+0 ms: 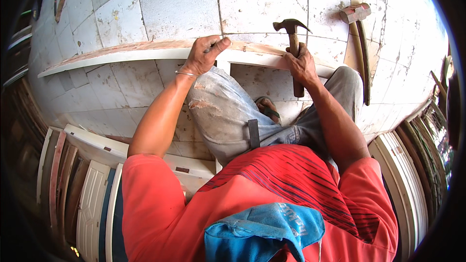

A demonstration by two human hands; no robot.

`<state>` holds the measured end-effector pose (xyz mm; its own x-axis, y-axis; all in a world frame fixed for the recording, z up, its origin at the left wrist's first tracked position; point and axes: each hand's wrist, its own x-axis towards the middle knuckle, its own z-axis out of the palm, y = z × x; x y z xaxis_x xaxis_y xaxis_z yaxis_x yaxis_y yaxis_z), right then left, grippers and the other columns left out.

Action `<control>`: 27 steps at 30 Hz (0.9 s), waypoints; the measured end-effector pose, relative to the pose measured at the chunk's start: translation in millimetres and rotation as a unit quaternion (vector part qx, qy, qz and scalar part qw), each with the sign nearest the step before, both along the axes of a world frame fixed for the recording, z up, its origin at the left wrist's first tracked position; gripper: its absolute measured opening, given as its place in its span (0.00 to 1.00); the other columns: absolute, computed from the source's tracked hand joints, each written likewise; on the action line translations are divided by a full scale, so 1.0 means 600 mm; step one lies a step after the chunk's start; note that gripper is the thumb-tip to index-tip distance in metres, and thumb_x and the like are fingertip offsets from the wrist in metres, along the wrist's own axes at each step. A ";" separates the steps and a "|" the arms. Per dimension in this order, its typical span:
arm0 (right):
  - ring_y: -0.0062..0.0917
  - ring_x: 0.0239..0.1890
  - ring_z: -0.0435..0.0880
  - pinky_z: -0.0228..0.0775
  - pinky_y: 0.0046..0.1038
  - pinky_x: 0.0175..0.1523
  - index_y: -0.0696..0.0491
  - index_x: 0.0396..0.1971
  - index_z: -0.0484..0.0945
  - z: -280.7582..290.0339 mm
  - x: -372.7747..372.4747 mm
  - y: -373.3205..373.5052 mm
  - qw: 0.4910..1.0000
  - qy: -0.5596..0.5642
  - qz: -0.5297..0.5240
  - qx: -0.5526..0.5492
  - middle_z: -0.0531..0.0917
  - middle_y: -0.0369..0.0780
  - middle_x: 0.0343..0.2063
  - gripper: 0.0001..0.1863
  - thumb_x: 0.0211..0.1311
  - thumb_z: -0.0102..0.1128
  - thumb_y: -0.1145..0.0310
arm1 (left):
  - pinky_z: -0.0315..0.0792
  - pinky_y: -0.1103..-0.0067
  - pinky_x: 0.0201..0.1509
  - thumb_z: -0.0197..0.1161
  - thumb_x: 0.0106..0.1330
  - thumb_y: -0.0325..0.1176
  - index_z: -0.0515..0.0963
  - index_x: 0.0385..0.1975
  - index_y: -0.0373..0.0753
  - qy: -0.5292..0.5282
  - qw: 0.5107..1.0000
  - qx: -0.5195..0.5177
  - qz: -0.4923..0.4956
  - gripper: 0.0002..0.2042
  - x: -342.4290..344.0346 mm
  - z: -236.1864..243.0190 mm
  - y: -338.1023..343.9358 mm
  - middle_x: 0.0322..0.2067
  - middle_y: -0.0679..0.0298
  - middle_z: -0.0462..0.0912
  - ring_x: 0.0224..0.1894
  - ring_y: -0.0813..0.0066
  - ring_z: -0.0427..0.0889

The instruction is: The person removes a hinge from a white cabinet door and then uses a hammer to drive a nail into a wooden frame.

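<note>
My right hand [302, 64] is wrapped round the wooden handle of a claw hammer [293, 39], whose dark head points away from me. The handle's end hangs down toward my knee. My left hand [205, 56] is closed in a pinch above a long white wooden board [121, 55]. Something dark shows between its fingers, too small to make out. The board lies crosswise in front of my bent legs, its upper face bare, reddish wood. A short white crosspiece [224, 64] meets it near my left knee. My right hand is just over the board's right part.
A sledgehammer [356, 13] with a long handle lies on the worn tiled floor [179, 5] to the right. A wood strip [62, 4] lies at the far left. Panelled doors [92, 208] and boards stand at the lower left; white frame pieces [403, 184] stand at the lower right.
</note>
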<state>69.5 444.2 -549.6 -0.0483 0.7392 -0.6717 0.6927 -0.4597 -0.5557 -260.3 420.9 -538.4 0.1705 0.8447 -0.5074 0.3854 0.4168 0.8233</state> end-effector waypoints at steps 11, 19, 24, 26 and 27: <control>0.37 0.47 0.83 0.73 0.35 0.55 0.62 0.55 0.72 0.016 -0.029 0.032 0.994 0.060 -0.078 0.038 0.85 0.48 0.44 0.28 0.57 0.62 0.62 | 0.78 0.79 0.40 0.58 0.72 0.48 0.73 0.46 0.34 -0.030 0.967 -0.065 0.244 0.20 -0.060 0.026 0.094 0.27 0.66 0.77 0.34 0.78 0.79; 0.25 0.27 0.82 0.78 0.30 0.35 0.64 0.53 0.71 0.051 -0.052 0.110 0.990 0.113 -0.079 0.016 0.82 0.45 0.29 0.27 0.58 0.64 0.63 | 0.81 0.78 0.46 0.62 0.66 0.25 0.65 0.58 0.28 -0.074 0.960 -0.022 0.270 0.22 -0.037 -0.036 0.123 0.39 0.50 0.84 0.39 0.69 0.85; 0.24 0.26 0.81 0.78 0.29 0.33 0.65 0.55 0.70 0.047 -0.066 0.136 0.993 0.110 -0.045 -0.007 0.81 0.44 0.28 0.29 0.59 0.64 0.63 | 0.81 0.79 0.44 0.60 0.68 0.25 0.66 0.57 0.28 -0.023 0.968 -0.081 0.238 0.20 -0.037 -0.095 0.132 0.40 0.50 0.85 0.40 0.71 0.85; 0.25 0.26 0.81 0.77 0.30 0.33 0.65 0.56 0.69 0.036 -0.069 0.137 0.993 0.114 -0.026 0.006 0.81 0.44 0.28 0.30 0.59 0.64 0.62 | 0.80 0.81 0.43 0.58 0.69 0.26 0.68 0.57 0.29 -0.042 0.972 -0.092 0.212 0.18 -0.036 -0.110 0.132 0.42 0.53 0.85 0.40 0.72 0.85; 0.25 0.27 0.81 0.77 0.30 0.34 0.65 0.56 0.69 0.033 -0.070 0.139 0.994 0.111 -0.024 0.000 0.81 0.44 0.28 0.30 0.59 0.64 0.63 | 0.78 0.81 0.43 0.56 0.71 0.28 0.72 0.55 0.32 -0.013 0.979 -0.095 0.179 0.15 -0.034 -0.114 0.133 0.43 0.57 0.86 0.40 0.75 0.84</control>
<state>27.4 527.4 -529.7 -0.1594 0.7446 -0.6482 0.5307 -0.4890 -0.6923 -280.7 500.5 -607.1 -0.1040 0.7433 -0.6608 0.1660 0.6680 0.7254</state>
